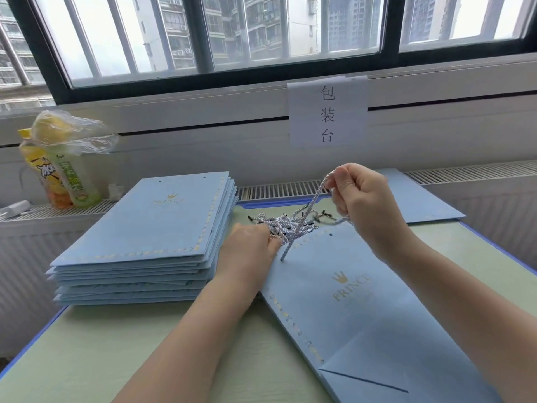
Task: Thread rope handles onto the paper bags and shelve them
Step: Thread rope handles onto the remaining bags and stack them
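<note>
rope lifted over the flat bag

your right hand [360, 199] is raised above the far edge of the table [87, 359], fingers curled into a loose fist that pinches one pale twisted rope [308, 213] near its top. the rope hangs down and to the left from your fist, its free end dangling just over the near-left part of the flat blue paper bag [348, 301] lying in front of you. that bag lies flat on the table's right half, printed face up, its punched top edge pointing away from you and its folded bottom nearest you.

your left hand [250, 245] lies low, palm down, at the bag's far-left corner, fingertips reaching into the tangled pile of ropes [287, 225] that sits just beyond the bag's top edge. whether those fingers hold a strand you cannot tell; the pile hides them. both forearms stretch forward from the near edge, the right one angled upward, the left one close to the surface.

to the left, touching your left wrist's side, stands a stack of flat bags [145, 228]. another flat bag [418, 199] lies far right, behind your raised hand. on the far-left ledge stand drink bottles [62, 175] under a clear plastic wrap. a paper sign [327, 112] hangs below the window [261, 33].
</note>
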The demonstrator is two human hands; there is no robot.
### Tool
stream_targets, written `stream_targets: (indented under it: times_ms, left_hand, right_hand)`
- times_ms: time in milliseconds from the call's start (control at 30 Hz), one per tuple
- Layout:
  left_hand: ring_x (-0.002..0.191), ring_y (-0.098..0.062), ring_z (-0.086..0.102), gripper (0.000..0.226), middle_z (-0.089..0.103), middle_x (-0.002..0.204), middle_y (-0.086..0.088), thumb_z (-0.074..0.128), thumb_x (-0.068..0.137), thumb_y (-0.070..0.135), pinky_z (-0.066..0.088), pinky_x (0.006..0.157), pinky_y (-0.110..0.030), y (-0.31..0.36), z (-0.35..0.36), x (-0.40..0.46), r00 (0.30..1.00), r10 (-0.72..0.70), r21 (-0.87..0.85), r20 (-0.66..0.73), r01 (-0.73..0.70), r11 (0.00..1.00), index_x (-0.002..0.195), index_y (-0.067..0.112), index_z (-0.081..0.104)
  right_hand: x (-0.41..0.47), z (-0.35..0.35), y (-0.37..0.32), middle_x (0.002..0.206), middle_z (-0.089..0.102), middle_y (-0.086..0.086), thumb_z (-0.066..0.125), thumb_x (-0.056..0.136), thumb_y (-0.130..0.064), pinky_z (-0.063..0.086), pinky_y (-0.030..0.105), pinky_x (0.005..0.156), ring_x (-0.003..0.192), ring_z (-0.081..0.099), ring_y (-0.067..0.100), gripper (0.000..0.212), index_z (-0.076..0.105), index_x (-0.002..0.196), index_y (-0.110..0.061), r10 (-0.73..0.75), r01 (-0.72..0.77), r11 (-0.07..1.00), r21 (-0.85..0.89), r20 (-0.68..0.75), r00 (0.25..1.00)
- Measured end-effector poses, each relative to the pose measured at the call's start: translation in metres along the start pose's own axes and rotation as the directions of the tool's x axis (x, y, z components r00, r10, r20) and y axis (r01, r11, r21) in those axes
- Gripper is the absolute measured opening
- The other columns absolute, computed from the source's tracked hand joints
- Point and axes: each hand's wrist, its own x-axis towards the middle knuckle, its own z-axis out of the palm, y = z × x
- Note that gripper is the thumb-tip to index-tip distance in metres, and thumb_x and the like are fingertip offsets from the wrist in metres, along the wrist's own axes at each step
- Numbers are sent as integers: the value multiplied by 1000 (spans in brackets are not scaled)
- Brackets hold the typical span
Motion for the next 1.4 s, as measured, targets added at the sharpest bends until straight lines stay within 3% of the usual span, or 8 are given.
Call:
stream_targets:
  times_ms: [200,367,567,700,900,1033,1167,1400]
  left_hand:
    - [95,-15,59,14,65,95,5,55,93,17,47,79,-32,2,6,-3,968,143,-222,-207,-189,957,104,18,64]
    - [73,-11,67,24,68,80,10,49,91,34,54,71,-25,19,0,-5,975,185,-789,-126,-212,577,104,18,61]
    - [44,-9,46,18,52,51,7,54,94,15,40,47,-21,16,-4,-5,945,164,-794,-285,-328,513,78,15,62]
    - [46,-6,42,27,48,51,6,45,87,16,34,47,-14,17,-10,-10,943,172,-817,-285,-333,471,61,12,52]
    - [35,-8,42,49,51,42,4,55,93,27,34,45,-20,17,-5,-9,969,248,-671,-7,-188,717,46,16,47]
    - [78,-8,56,6,63,79,14,64,88,27,49,76,-33,15,9,-8,946,317,-325,-63,-320,890,86,24,69]
    - [117,-14,47,38,58,121,4,61,90,31,38,99,-34,14,13,-5,957,291,-246,-3,-283,927,126,22,56]
    - [81,-10,55,30,62,92,4,66,83,13,43,80,-20,16,5,-5,982,184,-394,39,-154,906,112,21,64]
  right_hand:
    - [-3,5,-1,51,44,-5,33,103,-9,33,18,45,44,37,9,29,57,86,-7,34,-39,997,60,84,996]
    - [-5,5,4,66,50,2,28,101,-1,38,18,51,52,43,9,28,56,102,-2,68,-60,997,-52,175,982]
    - [-4,-4,19,81,57,-8,36,82,13,46,35,65,73,54,13,40,56,104,-13,-170,172,796,-581,58,984]
    - [3,-11,22,98,59,0,32,94,-14,40,34,76,89,50,15,28,57,106,-8,-136,50,818,-573,-108,985]
    - [8,-18,23,78,57,4,26,104,-34,38,34,66,74,51,21,40,56,91,-11,7,-76,881,-467,-147,989]
    - [8,-16,22,67,58,4,37,98,-3,45,30,61,61,55,16,27,61,87,-11,97,-104,934,-341,-38,995]
    - [5,-16,20,83,64,9,35,90,13,52,22,71,74,64,12,36,64,99,-6,267,-224,930,-291,117,957]
    - [7,-12,13,83,62,20,19,84,17,57,23,62,74,64,24,44,59,101,10,641,-679,668,304,227,733]
